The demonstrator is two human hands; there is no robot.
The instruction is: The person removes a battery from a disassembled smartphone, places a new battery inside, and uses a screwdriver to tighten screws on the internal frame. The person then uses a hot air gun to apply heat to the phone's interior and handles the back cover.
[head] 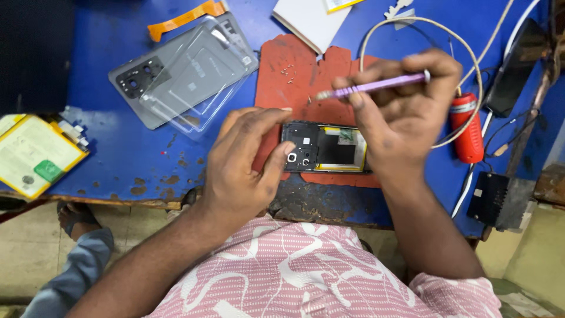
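Note:
An opened phone (329,148) with its back removed lies on a red mat (294,76) near the front edge of a blue table (118,147). My left hand (244,168) rests on the phone's camera end, thumb pressing its corner. My right hand (403,109) hovers above the phone's other end and holds a purple screwdriver (376,86) level, tip pointing left. A few tiny screws (287,70) lie on the mat.
A grey phone back cover (147,82) under a clear case (206,73) lies at the back left, with an orange strip (182,17) behind it. A battery (32,153) sits far left. A red cylinder (468,126), a white cable (471,53), a black box (488,197) stand right.

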